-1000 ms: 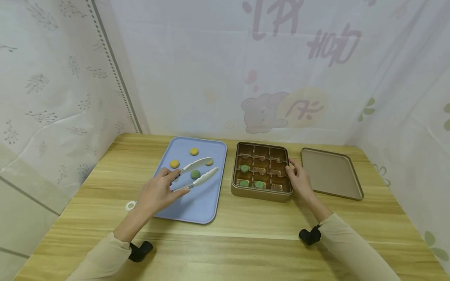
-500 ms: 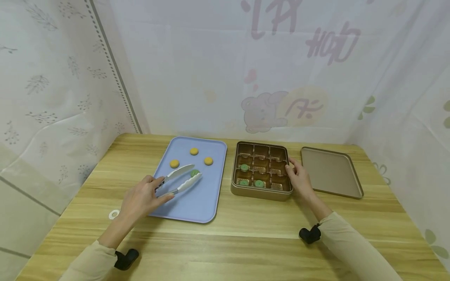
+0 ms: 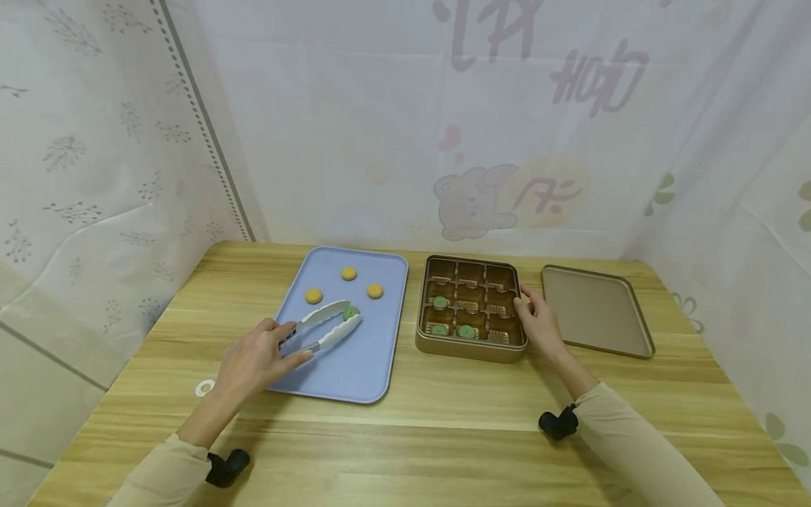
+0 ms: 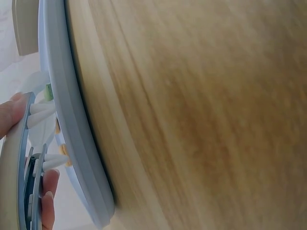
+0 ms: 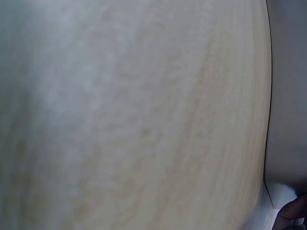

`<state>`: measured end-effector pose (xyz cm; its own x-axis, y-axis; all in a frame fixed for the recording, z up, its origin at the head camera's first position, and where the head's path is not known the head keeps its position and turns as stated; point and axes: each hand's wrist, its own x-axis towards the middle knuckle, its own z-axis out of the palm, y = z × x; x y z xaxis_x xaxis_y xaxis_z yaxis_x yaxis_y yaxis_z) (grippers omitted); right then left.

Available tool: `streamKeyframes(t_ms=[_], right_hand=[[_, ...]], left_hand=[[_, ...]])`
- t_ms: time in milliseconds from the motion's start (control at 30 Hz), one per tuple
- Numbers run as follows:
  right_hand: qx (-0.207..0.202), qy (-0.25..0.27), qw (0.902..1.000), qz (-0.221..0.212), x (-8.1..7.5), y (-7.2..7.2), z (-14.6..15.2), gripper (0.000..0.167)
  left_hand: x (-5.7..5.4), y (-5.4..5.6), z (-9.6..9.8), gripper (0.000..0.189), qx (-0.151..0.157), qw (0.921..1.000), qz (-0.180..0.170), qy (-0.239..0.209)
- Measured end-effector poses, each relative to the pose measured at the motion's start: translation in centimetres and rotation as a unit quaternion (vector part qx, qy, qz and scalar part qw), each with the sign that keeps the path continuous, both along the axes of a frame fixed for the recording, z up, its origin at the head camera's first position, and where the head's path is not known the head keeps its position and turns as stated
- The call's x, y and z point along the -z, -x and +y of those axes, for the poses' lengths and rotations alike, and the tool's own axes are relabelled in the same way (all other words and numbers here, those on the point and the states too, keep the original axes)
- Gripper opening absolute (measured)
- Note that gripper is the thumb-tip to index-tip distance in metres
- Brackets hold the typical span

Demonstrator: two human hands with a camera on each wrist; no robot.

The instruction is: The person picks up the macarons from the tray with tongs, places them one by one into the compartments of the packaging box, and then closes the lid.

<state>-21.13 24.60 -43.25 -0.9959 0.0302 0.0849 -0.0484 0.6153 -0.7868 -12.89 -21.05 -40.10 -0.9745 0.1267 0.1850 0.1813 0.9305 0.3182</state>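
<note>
My left hand (image 3: 256, 355) holds a pair of tongs (image 3: 324, 313) with pale scalloped tips, thumb on one arm and fingers on the other. The tips lie on either side of a green macaron (image 3: 350, 313) on the blue tray (image 3: 342, 377). In the left wrist view, the fingers (image 4: 49, 191) grip the tongs' metal arm, and the tray's edge hides most of the macaron. At its right wall, my right hand (image 3: 541, 327) holds a brown-gold tin box (image 3: 465, 348), fingers along the side. Several compartments divide its insert, and three of them hold green macarons (image 3: 440, 303).
Three yellow macarons (image 3: 349, 273) lie on the tray's back half. To the right of the box lies a flat gold lid (image 3: 595, 310). Wooden table (image 3: 405, 458) shows in front; a printed curtain (image 3: 355, 141) hangs behind and at both sides.
The left hand and tongs have shifted left and down toward the tray, and the tips have come closer together around the green macaron. The right hand stays at the box.
</note>
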Motion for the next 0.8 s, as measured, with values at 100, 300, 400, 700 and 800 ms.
streamKeyframes(t_ms=[100, 300, 400, 700, 800], right_hand=[[-0.002, -0.002, 1.0000, 0.000, 0.05, 0.03, 0.02, 0.048], [-0.003, 0.002, 1.0000, -0.004, 0.14, 0.03, 0.00, 0.047], [-0.003, 0.004, 1.0000, -0.003, 0.19, 0.05, 0.00, 0.047], [0.003, 0.004, 1.0000, 0.004, 0.12, 0.06, -0.07, 0.045], [0.002, 0.006, 1.0000, -0.001, 0.10, 0.03, -0.09, 0.046]], left_hand=[[0.01, 0.02, 0.01, 0.062, 0.001, 1.0000, -0.004, 0.000], [0.07, 0.08, 0.02, 0.061, 0.006, 1.0000, -0.007, 0.001], [0.10, 0.08, 0.01, 0.060, 0.008, 1.0000, -0.004, 0.001], [0.08, 0.02, -0.01, 0.060, 0.006, 1.0000, 0.000, -0.007], [-0.09, 0.08, 0.10, 0.060, 0.005, 0.9999, 0.006, -0.012]])
